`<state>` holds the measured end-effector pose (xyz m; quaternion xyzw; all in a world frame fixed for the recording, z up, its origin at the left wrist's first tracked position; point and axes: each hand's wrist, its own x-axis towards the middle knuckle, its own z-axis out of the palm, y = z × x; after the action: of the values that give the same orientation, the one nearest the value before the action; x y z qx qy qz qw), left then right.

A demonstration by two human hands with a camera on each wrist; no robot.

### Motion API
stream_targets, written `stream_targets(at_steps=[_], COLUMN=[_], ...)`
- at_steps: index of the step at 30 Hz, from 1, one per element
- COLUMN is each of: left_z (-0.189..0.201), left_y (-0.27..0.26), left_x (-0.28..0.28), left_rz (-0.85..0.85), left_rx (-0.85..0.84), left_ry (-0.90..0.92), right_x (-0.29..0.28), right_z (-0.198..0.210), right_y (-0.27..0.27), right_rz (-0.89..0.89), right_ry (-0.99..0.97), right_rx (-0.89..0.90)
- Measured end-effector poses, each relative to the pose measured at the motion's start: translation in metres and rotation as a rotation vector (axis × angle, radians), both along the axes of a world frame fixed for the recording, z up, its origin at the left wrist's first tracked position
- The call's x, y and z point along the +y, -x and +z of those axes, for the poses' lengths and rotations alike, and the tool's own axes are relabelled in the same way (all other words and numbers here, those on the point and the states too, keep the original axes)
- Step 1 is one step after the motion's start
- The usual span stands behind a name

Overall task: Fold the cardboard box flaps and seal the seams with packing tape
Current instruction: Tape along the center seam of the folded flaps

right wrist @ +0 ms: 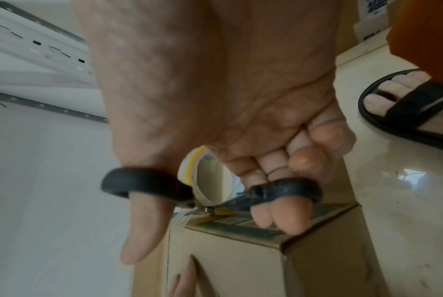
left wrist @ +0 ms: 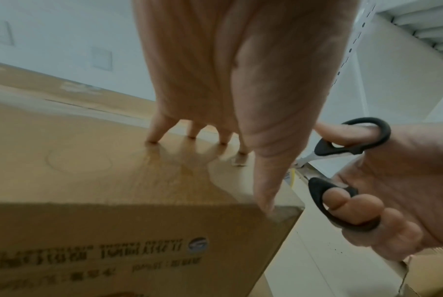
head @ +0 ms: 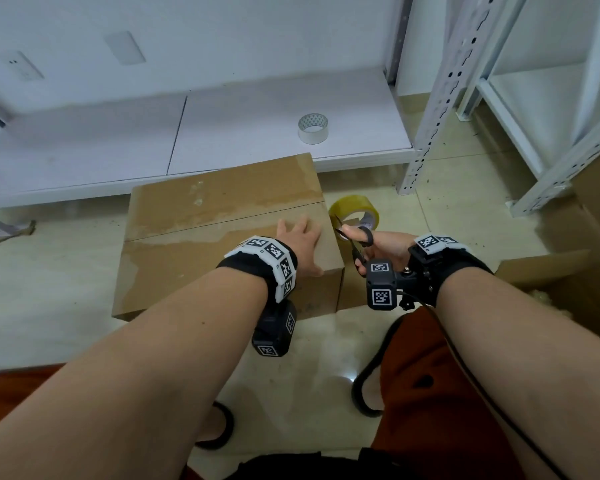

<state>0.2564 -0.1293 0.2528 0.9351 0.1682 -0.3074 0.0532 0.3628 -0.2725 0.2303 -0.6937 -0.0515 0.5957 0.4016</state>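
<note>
A brown cardboard box (head: 201,237) lies on the floor with its flaps folded down and clear tape along the middle seam. My left hand (head: 300,242) presses flat on the box top (left wrist: 93,160) near its right edge, fingers straight. My right hand (head: 378,249) grips black-handled scissors (head: 359,242), thumb and fingers through the loops (left wrist: 342,180), just right of the box. The blades (right wrist: 202,210) point at a yellowish packing tape roll (head: 355,211) beside the box's right side, seen close behind the scissors as the tape roll (right wrist: 205,180).
A second, whitish tape roll (head: 313,128) stands on a low white shelf board (head: 84,157) behind the box. A white metal rack (head: 440,91) rises at the right. More cardboard boxes (head: 568,271) sit at the right. My sandalled feet (head: 368,386) are near the box.
</note>
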Motion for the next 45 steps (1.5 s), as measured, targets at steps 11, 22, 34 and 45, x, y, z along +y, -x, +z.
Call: stream_targets(at_steps=[11,22,34,45], left_z=[0.006,-0.003,-0.014,-0.029], left_y=[-0.038,-0.114,-0.137,-0.122], left_x=[0.018,0.016,0.012,0.041], left_rz=[0.127,0.018,-0.116,0.194], left_rx=[-0.348,-0.243,-0.205,-0.339], left_ry=[0.018,0.07,-0.099,0.2], right_x=[0.024,0.027,0.036,0.042], right_z=[-0.022,-0.035,-0.051,-0.054], right_y=[-0.004,-0.015,-0.014,-0.006], right_rz=[-0.181,-0.215,-0.238,-0.24], right_ry=[-0.13,-0.114,-0.046,-0.094], right_rx=[0.106,0.182,0.121,-0.201])
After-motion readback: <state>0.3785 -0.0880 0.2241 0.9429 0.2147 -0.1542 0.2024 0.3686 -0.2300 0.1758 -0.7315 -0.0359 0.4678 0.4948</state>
